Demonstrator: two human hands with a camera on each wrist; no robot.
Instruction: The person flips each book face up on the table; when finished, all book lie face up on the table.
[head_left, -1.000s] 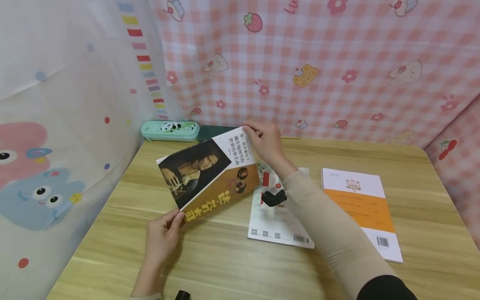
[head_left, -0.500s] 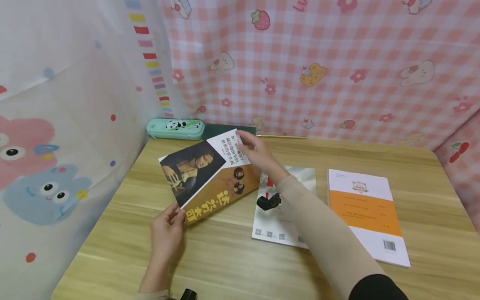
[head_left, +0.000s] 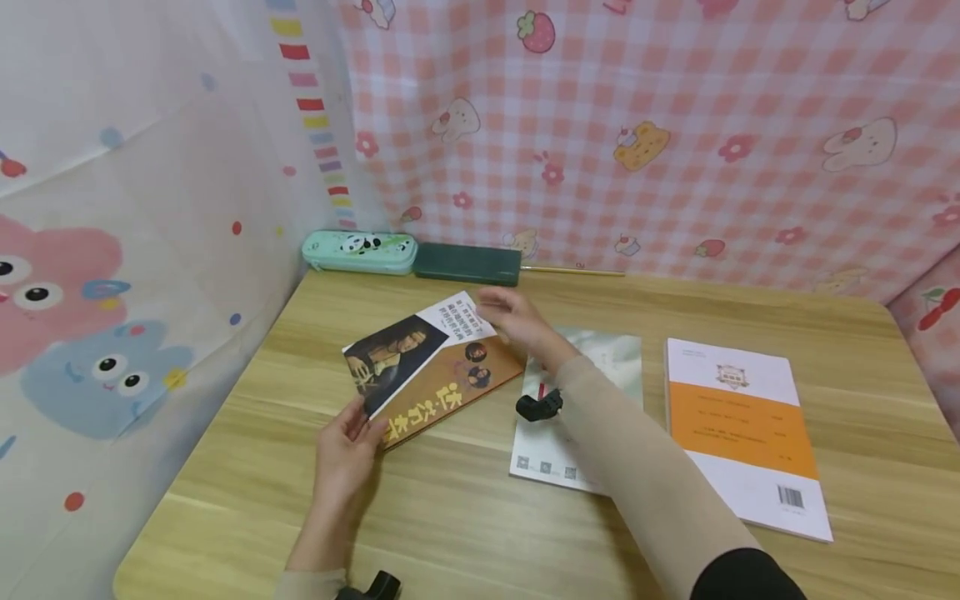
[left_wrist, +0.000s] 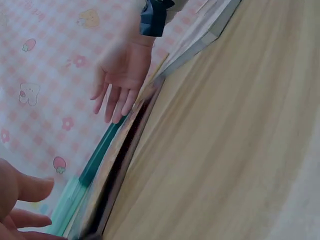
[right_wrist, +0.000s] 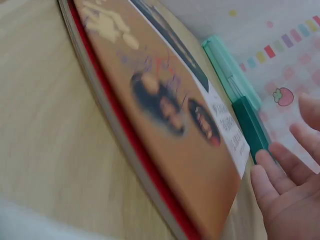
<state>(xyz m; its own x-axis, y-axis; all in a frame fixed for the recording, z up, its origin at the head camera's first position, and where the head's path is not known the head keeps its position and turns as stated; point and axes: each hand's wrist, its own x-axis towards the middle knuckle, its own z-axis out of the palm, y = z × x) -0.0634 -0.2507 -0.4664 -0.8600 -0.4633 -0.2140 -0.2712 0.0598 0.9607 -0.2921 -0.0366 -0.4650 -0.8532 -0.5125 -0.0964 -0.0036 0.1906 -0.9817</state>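
Note:
A book (head_left: 431,367) with an orange-brown, white and dark painted cover lies slanted on the table, its yellow title along the lower edge. At its near left corner is my left hand (head_left: 347,446), thumb and fingers apart, right at the cover's edge. My right hand (head_left: 517,321) hovers at the far right corner with the fingers loosely extended. In the right wrist view, that right hand (right_wrist: 290,195) is spread beside the book (right_wrist: 165,115), whose red-lined page edge shows. The left wrist view shows the book's edge (left_wrist: 122,165) low along the tabletop.
A mint panda pencil case (head_left: 360,252), a dark green box (head_left: 467,263) and a thin gold-coloured stick (head_left: 573,271) line the back edge. To the right lie a pale book (head_left: 551,458), partly under my right forearm, and a white-and-orange book (head_left: 742,417). Printed curtains (head_left: 585,100) enclose the table.
The book has gone from held up at a tilt between both hands to lying on the table. My right hand has let go of its far corner, and the left hand's grip has loosened.

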